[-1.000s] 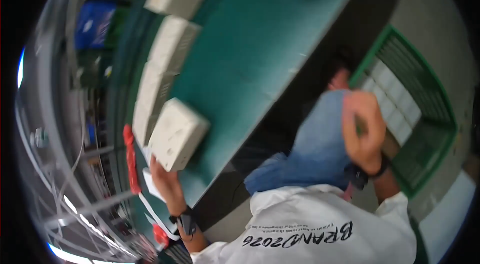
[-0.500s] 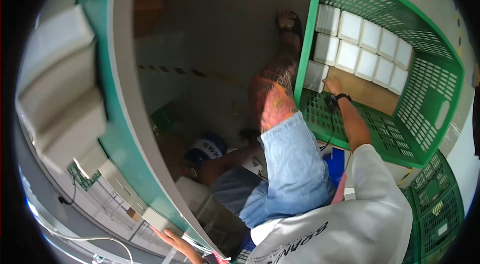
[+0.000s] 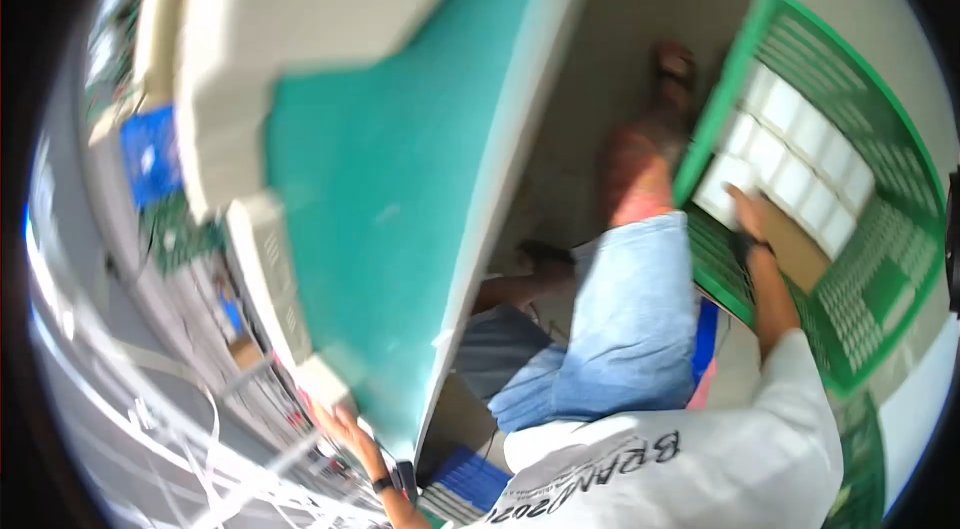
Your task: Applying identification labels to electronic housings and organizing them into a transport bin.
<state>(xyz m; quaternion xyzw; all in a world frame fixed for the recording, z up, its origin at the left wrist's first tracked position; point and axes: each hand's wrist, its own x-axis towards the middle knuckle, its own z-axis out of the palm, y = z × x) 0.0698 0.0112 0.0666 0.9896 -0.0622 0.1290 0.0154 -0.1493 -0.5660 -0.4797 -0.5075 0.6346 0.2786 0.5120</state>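
a: which step is in hand?

b: by the look of it, packing. the person's right hand point(image 3: 748, 214) reaches into the green crate point(image 3: 880, 319) on the floor and rests on a white box point(image 3: 727, 191) at the near end of the rows of white boxes point(image 3: 800, 144). whether that grip is closed on the box or just pressing it, i cannot tell.

a: and the other hand?

b: the left hand point(image 3: 338, 421) is at the near corner of the green tabletop point(image 3: 400, 159), fingers spread, touching a small cream box point(image 3: 318, 384); the grip looks open.

a: what would the next move call for?

b: probably seating the white box square in its row.

a: other packages?

b: bulky cream boxes point(image 3: 300, 9), blurred, along the far tabletop edge, a blue bin point(image 3: 150, 154) beyond.
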